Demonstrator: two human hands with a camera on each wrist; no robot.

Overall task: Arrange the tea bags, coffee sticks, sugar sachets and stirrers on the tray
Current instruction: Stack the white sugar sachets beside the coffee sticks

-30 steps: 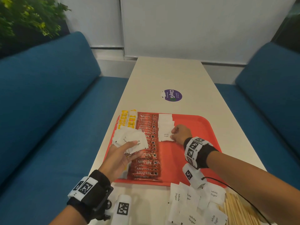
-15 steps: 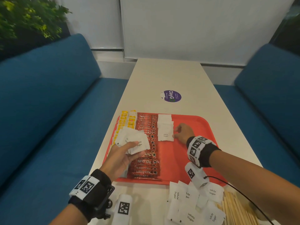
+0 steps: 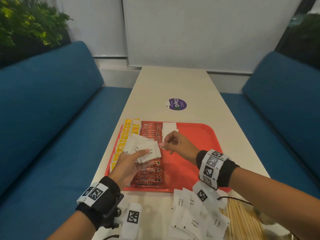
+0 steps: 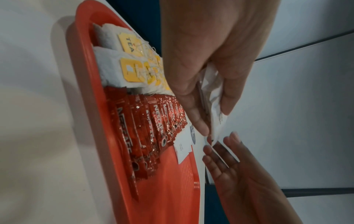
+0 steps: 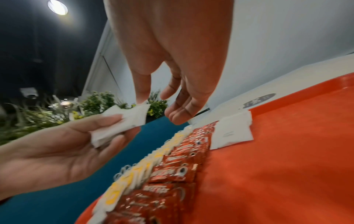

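A red tray (image 3: 190,153) carries a column of yellow tea bags (image 3: 123,137), a column of red coffee sticks (image 3: 150,175) and a short row of white sugar sachets (image 3: 168,129). Above the coffee sticks, my left hand (image 3: 138,158) grips a fan of sugar sachets (image 3: 143,146) between thumb and fingers. My right hand (image 3: 166,144) is at the fan's right edge. In the right wrist view its thumb tip touches a corner of the held sachets (image 5: 122,122), with the fingers loosely spread. Loose sugar sachets (image 3: 194,220) and wooden stirrers (image 3: 242,220) lie on the table in front of the tray.
The long white table (image 3: 173,84) has a purple round sticker (image 3: 177,104) beyond the tray. Blue sofas (image 3: 43,118) flank both sides. The tray's right half is bare red surface. Green plants stand at the far left.
My right hand left the sachet row on the tray and moved left and up to the fan. The left hand with the fan shifted slightly towards it.
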